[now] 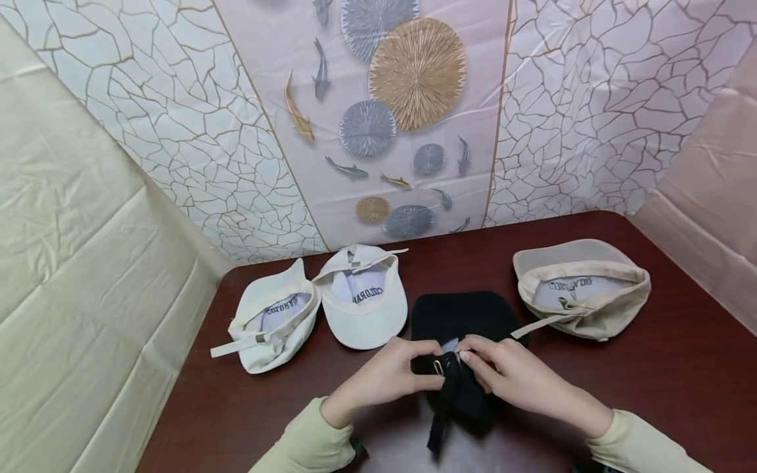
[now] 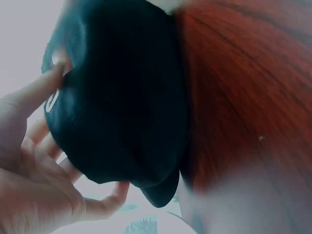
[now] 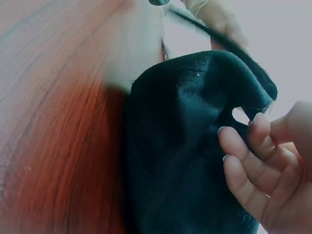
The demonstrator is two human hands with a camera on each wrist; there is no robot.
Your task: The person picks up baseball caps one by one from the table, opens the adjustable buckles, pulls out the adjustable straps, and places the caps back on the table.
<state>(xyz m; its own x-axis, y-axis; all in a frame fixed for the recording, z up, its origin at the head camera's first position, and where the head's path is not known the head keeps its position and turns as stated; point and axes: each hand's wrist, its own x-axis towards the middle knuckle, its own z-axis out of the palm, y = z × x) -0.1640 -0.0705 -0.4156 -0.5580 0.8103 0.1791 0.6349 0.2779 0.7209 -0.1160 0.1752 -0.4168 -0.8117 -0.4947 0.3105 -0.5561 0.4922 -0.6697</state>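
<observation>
A black baseball cap [image 1: 464, 312] lies on the table in front of me, its brim pointing away. My left hand [image 1: 387, 374] grips the left side of its back opening, thumb and fingers around the edge by a metal buckle [image 1: 438, 367]. From the right, my right hand [image 1: 514, 371] pinches the cap's back edge at the opening. The loose black strap [image 1: 437, 427] hangs toward me between the hands. In the left wrist view, the crown [image 2: 122, 97] hides some fingertips. The right wrist view shows fingers bent against the black cloth [image 3: 180, 112].
Two white caps, one at the far left [image 1: 251, 355] and one beside it [image 1: 367, 322], lie with their openings up. A beige cap [image 1: 582, 289] sits at the right, its strap end near the black brim. Patterned cloth [image 1: 408, 164] hangs behind the dark red table [image 1: 195, 420].
</observation>
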